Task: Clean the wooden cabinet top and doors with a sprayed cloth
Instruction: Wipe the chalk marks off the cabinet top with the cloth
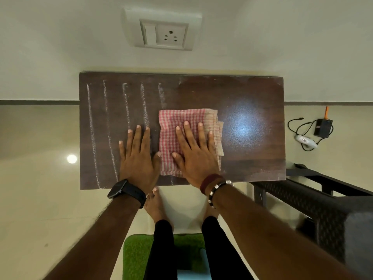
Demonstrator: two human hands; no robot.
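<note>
The dark wooden cabinet top point(252, 158) fills the middle of the head view. A folded red-and-white checked cloth point(171, 126) lies near its centre. My right hand point(194, 154) presses flat on the cloth with straight, spread fingers. My left hand point(138, 156) rests flat on the bare wood just left of the cloth, its thumb touching the cloth's edge. Several pale dusty streaks point(107, 126) run front to back over the left half of the top. The right half looks dusty under a light glare point(243, 126). The cabinet doors are hidden below the top.
A wall socket plate point(164, 33) sits on the wall above the cabinet. A dark woven chair point(314, 201) stands at the right, close to the cabinet corner. Cables and small devices point(310, 136) lie on the floor at right. A green mat point(137, 257) lies under my legs.
</note>
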